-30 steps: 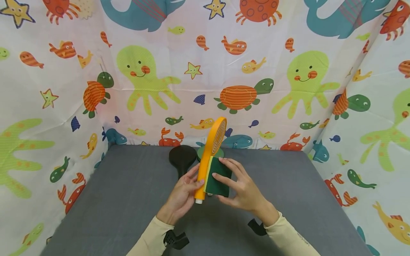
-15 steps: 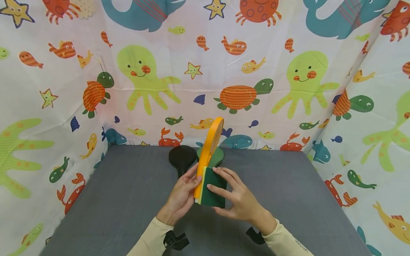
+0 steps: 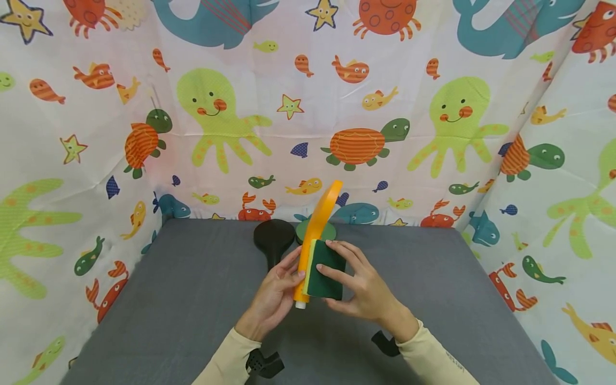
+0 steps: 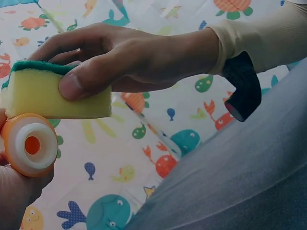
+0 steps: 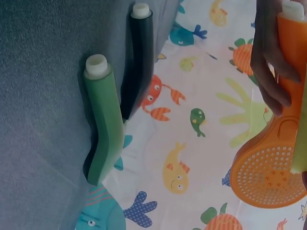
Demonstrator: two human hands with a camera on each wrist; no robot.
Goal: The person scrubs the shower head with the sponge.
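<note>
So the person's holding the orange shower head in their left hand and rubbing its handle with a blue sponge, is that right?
Nearly. The left hand does hold the orange shower head by its handle, and the right hand presses a sponge against it. But the sponge is not blue: the head view shows its green scouring face, and the left wrist view shows yellow foam beneath.
</note>
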